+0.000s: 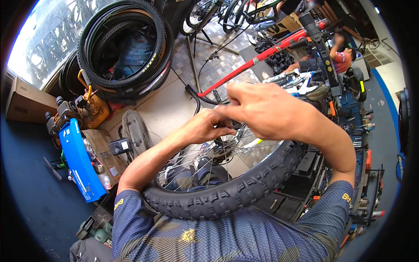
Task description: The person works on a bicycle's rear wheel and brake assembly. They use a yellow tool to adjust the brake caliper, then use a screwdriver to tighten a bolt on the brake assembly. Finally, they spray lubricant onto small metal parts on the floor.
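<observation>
your knobby-tyred wheel [222,198] sits right in front of your shirt [227,238], between your forearms, with your legs showing through its spokes. your left hand [204,127] has its fingers curled in above the cassette [221,153] at the hub, and your right hand [273,114] is bent over just beside it, fingers folded too, though you cannot tell from this angle whether either is clamped on anything; beyond them slopes a red bicycle frame [262,56], with stacked tyres [87,65] to the left.
</observation>
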Available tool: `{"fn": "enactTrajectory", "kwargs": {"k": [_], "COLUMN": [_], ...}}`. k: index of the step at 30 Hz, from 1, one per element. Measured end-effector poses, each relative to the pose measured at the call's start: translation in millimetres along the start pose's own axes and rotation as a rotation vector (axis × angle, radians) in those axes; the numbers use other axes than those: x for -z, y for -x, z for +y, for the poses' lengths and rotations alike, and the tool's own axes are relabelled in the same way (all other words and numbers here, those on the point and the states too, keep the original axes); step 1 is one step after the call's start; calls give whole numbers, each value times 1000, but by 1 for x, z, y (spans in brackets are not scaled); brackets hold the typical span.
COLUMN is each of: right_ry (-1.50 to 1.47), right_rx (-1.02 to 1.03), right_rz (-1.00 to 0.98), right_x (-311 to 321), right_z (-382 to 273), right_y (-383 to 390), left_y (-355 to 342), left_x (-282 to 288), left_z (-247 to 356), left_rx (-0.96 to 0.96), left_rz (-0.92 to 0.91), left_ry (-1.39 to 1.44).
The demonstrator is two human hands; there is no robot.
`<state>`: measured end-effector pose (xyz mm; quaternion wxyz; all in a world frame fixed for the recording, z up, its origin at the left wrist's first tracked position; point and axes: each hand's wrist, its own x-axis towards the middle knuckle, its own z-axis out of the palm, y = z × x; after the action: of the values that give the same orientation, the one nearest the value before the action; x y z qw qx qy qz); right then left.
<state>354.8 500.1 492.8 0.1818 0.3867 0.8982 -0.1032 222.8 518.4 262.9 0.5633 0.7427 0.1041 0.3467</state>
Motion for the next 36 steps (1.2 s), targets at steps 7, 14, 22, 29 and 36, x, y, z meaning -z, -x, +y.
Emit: {"fn": "enactTrajectory", "kwargs": {"k": [7,14,22,29,36], "right_ry": [77,93,193,361,-8], "right_rx": [60,-4,-200,-276,-16], "right_rz": [-102,45,57,288,158], "right_x": [19,10,-4,-26,-10], "right_z": [-8,6,7,16,2], "right_y": [27,12,15,-1,-2], "left_y": [-7,-8,-6,-9,-11], "left_x": [15,0,-5,2,-4], "left_z": [-7,-1,-8,-4,1], "left_rx": [34,-102,-107,-130,-59], "left_rz": [44,67,164,-26,-32], "left_ry": [-32,-128,-102,14,-48]}}
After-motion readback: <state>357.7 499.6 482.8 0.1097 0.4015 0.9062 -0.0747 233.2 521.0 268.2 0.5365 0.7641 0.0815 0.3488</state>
